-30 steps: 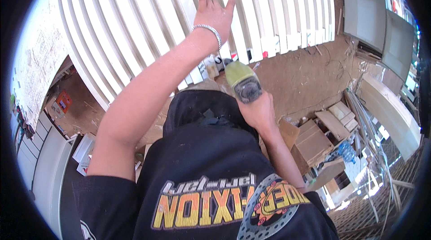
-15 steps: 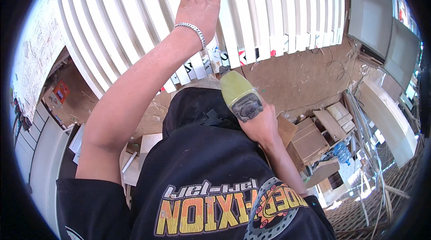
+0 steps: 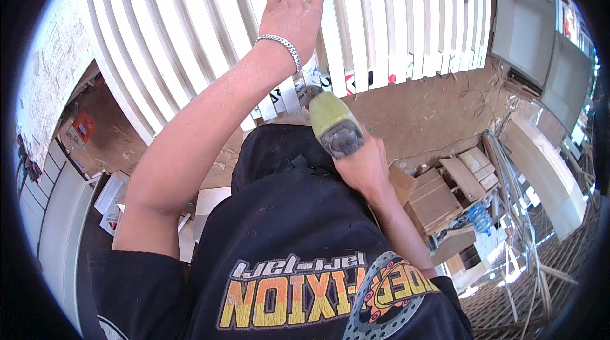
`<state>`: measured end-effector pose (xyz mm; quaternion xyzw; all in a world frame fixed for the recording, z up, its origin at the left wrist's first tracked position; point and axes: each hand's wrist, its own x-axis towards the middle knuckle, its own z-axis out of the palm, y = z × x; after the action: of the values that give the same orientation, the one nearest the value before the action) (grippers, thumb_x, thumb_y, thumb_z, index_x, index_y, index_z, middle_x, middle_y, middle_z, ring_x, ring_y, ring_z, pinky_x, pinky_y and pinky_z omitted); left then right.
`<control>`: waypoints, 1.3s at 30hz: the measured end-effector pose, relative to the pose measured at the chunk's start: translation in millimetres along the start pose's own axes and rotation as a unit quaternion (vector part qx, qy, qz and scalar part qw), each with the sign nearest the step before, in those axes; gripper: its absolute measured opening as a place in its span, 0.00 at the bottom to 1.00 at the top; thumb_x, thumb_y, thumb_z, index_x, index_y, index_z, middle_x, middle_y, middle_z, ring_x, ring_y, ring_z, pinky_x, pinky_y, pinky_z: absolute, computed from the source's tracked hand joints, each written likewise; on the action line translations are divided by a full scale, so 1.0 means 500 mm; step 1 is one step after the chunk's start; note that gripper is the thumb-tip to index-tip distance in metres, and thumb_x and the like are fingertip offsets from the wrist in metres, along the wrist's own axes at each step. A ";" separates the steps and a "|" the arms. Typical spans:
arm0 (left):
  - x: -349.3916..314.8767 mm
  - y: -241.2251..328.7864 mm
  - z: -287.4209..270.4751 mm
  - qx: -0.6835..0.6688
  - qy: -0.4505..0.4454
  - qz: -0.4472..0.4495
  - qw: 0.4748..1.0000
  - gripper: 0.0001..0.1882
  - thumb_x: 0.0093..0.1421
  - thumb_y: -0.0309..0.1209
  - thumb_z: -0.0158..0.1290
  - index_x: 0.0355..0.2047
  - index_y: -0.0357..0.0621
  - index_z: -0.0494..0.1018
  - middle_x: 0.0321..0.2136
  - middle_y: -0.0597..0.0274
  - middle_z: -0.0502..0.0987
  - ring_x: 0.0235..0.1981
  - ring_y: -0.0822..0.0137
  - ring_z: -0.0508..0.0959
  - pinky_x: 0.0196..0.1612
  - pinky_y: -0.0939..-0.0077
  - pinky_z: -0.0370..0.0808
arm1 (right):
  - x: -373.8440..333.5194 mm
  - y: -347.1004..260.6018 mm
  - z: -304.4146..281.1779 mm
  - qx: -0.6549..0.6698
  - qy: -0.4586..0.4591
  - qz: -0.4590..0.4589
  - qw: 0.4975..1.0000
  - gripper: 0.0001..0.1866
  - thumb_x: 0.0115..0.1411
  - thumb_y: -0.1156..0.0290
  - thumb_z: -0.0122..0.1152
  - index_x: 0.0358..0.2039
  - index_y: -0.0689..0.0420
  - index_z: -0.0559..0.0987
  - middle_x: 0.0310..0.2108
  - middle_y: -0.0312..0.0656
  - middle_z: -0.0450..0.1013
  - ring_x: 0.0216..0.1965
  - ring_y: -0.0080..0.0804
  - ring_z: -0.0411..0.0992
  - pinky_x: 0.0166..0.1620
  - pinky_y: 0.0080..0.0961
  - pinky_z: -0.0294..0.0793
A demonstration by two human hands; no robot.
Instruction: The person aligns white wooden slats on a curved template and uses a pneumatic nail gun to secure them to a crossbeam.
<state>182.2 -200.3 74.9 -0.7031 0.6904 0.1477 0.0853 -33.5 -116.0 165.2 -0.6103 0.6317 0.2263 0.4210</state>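
White slats (image 3: 375, 28) lie side by side in front of me, with narrow gaps between them. My left hand (image 3: 290, 19), a chain bracelet at its wrist, rests on the middle slats with its fingers stretched out and holds nothing. Closer to my body, my right hand (image 3: 367, 165) is closed around a yellow-green power drill (image 3: 332, 114) with a dark rear end. The drill's front points at the near ends of the slats, below my left wrist. Its tip is small and partly hidden, so I cannot tell whether it touches a slat.
Printed sheeting (image 3: 295, 94) shows between and under the slat ends. Cardboard boxes (image 3: 435, 194) and a blue plastic bottle (image 3: 480, 218) stand at the right. A curved pale wooden panel (image 3: 549, 171) and a white open cabinet (image 3: 524, 28) are farther right. Brown floor (image 3: 406, 114) lies beyond the slats' near edge.
My left hand appears slightly farther right in the view, along with the slats. The drill has tilted a little and sits slightly higher, nearer the slat ends.
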 end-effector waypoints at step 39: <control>-0.066 -0.095 0.008 -0.062 -0.049 -0.015 0.997 0.70 0.42 0.39 0.77 0.77 0.49 0.40 0.69 0.18 0.50 0.76 0.34 0.38 0.75 0.39 0.38 | -0.020 -0.080 0.046 -0.063 0.010 -0.071 0.995 0.29 0.54 0.59 0.66 0.56 0.54 0.77 0.34 0.62 0.80 0.41 0.63 0.79 0.48 0.54 0.77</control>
<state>229.2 -166.1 77.8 -0.7094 0.6641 0.2229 0.0772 9.9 -98.0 170.1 -0.6812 0.5754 0.2288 0.3905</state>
